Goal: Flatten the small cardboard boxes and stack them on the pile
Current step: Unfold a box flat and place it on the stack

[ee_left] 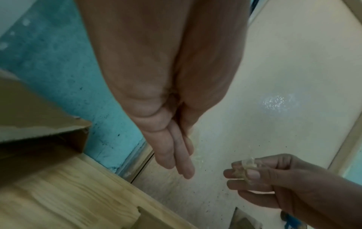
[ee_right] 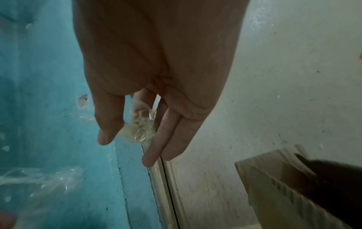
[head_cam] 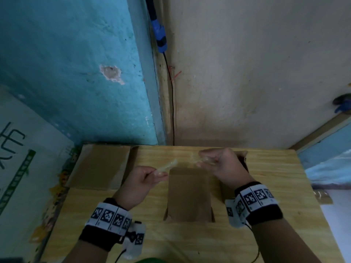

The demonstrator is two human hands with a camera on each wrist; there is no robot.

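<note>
A small brown cardboard box [head_cam: 190, 194] lies on the wooden table [head_cam: 152, 234] between my hands. A pile of flattened cardboard [head_cam: 100, 168] sits at the table's back left corner. My left hand [head_cam: 159, 174] is raised above the table and pinches a strip of clear tape [head_cam: 168, 166]. My right hand [head_cam: 201, 160] is held up beside it and pinches a crumpled wad of clear tape [ee_right: 141, 128] between thumb and fingers. More cardboard [head_cam: 227, 188] shows under my right wrist, mostly hidden.
The table stands in a corner, with a blue wall [head_cam: 76, 73] on the left and a cream wall [head_cam: 256, 73] behind. A black cable [head_cam: 171, 103] hangs down the corner. A printed white carton [head_cam: 22, 158] stands left of the table.
</note>
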